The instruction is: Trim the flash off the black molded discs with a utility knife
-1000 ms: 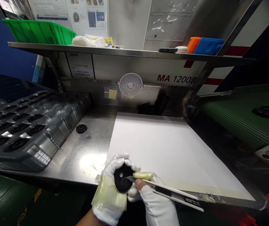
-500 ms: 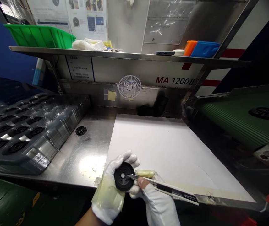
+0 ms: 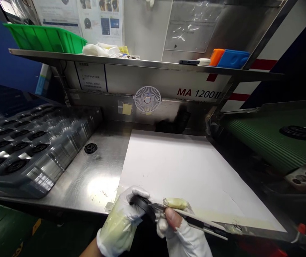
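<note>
My left hand (image 3: pixel 121 217), in a white glove wrapped with yellowish tape, grips a round black moulded part (image 3: pixel 142 206) that is now turned nearly edge-on. My right hand (image 3: pixel 181 235), also gloved, holds a snap-off utility knife (image 3: pixel 198 222) with its thin blade (image 3: pixel 158 206) reaching to the rim of the part. Both hands are close together at the near edge of a white paper sheet (image 3: pixel 187 167). Another small black part (image 3: pixel 90 148) lies on the steel table (image 3: pixel 96 182), left of the sheet.
To the left stands a clear formed tray (image 3: pixel 43 150) holding several black parts. On the right, a green ribbed conveyor belt (image 3: pixel 265 139) carries black parts. A steel shelf (image 3: pixel 142 62) runs overhead with a green bin (image 3: pixel 45 39), and a small white fan (image 3: pixel 147 99) sits beneath it.
The black part has rotated from face-on to nearly edge-on in my left hand. Both hands have dropped slightly toward the table edge, and the knife blade now meets the part's rim.
</note>
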`<action>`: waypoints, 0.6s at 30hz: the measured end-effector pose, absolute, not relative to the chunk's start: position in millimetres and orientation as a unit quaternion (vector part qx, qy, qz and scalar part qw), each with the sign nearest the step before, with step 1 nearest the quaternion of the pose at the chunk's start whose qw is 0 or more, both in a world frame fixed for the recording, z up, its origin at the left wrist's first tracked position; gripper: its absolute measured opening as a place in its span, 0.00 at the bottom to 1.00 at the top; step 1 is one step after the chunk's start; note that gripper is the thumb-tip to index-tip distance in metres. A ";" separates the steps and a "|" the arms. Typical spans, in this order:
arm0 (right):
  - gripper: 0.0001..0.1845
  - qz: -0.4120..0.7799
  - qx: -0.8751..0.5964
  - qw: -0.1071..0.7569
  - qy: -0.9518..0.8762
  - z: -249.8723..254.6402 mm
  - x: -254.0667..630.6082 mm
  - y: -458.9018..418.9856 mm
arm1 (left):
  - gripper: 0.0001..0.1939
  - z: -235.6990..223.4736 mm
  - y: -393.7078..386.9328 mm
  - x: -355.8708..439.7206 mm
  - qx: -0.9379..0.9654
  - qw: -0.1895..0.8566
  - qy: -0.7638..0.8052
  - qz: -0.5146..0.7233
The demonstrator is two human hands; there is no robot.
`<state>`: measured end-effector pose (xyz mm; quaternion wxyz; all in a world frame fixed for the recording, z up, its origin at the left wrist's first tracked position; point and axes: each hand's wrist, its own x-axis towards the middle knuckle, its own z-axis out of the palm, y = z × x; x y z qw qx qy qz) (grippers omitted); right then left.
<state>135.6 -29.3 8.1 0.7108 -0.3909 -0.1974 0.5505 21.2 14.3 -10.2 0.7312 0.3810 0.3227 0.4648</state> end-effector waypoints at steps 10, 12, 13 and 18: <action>0.17 0.526 -0.425 0.721 -0.151 22.3 124.3 -34.8 | 0.09 -8.3 7.6 25.4 0.280 0.767 0.313 0.485; 0.16 0.527 -0.421 0.718 -0.170 21.7 125.3 -35.3 | 0.08 -8.7 7.0 25.8 0.274 0.770 0.307 0.487; 0.15 0.528 -0.419 0.715 -0.185 21.2 125.8 -35.4 | 0.07 -8.7 6.7 25.9 0.272 0.773 0.304 0.486; 0.14 0.528 -0.415 0.713 -0.204 20.0 127.6 -35.1 | 0.08 -6.5 5.7 26.1 0.266 0.777 0.305 0.481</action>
